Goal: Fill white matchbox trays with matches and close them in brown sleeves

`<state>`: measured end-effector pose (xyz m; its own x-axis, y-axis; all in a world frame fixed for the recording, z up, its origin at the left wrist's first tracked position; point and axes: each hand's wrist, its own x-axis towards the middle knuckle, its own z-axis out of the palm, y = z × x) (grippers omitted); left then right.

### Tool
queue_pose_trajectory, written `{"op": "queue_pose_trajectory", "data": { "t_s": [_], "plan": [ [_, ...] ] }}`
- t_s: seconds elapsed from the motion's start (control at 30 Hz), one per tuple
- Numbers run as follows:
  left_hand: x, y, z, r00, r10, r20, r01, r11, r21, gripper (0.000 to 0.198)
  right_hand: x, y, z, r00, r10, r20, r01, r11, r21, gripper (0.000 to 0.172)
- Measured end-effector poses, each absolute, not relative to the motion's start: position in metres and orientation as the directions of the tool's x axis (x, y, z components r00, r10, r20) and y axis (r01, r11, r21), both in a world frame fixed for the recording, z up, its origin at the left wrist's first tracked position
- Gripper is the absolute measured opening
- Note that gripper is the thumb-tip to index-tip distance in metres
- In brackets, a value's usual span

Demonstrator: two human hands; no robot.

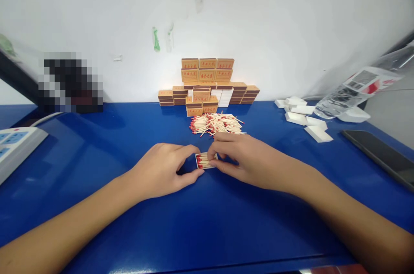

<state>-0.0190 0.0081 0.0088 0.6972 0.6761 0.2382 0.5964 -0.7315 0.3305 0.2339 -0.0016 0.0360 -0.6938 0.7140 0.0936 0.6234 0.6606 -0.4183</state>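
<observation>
A small white matchbox tray lies on the blue table, filled with red-tipped matches laid lengthwise. My left hand holds the tray at its left end, thumb on the near side and forefinger on the far side. Over the right half of the tray, my right hand has its thumb and fingers closed in a pinch on matches; its fingertips hide part of them. Just beyond the hands is a loose heap of matches with red heads.
Yellow-brown matchboxes are stacked against the white wall. White empty-looking trays lie at the right, near a tilted plastic bottle and a black phone. A power strip sits at the left edge.
</observation>
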Motion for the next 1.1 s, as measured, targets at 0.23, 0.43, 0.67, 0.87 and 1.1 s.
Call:
{"op": "queue_pose_trajectory", "data": {
  "t_s": [0.23,0.43,0.67,0.87,1.1],
  "plan": [
    [-0.0184,0.0074,0.009,0.705,0.669,0.234,0.59,-0.737,0.331,0.024,0.2353,-0.0008,0.0318,-0.673,0.737,0.058,0.654,0.63,-0.419,0.016],
    [-0.0187,0.0081,0.0108,0.71,0.667,0.225,0.583,-0.736,0.345,0.025,0.2353,-0.0008,0.0337,-0.682,0.726,0.088,0.63,0.645,-0.433,0.012],
    [-0.0199,0.0089,0.0112,0.746,0.632,0.21,0.548,-0.762,0.345,0.026,0.2348,-0.0012,0.0278,-0.682,0.719,0.137,0.619,0.667,-0.415,0.011],
    [-0.02,0.0096,0.011,0.746,0.63,0.215,0.545,-0.764,0.346,0.025,0.2356,0.0004,0.0291,-0.698,0.71,0.093,0.636,0.675,-0.374,0.023],
    [-0.02,0.0091,0.0115,0.753,0.623,0.213,0.538,-0.769,0.347,0.024,0.2339,-0.0011,0.0282,-0.704,0.705,0.086,0.645,0.685,-0.34,0.023]
  ]
}}
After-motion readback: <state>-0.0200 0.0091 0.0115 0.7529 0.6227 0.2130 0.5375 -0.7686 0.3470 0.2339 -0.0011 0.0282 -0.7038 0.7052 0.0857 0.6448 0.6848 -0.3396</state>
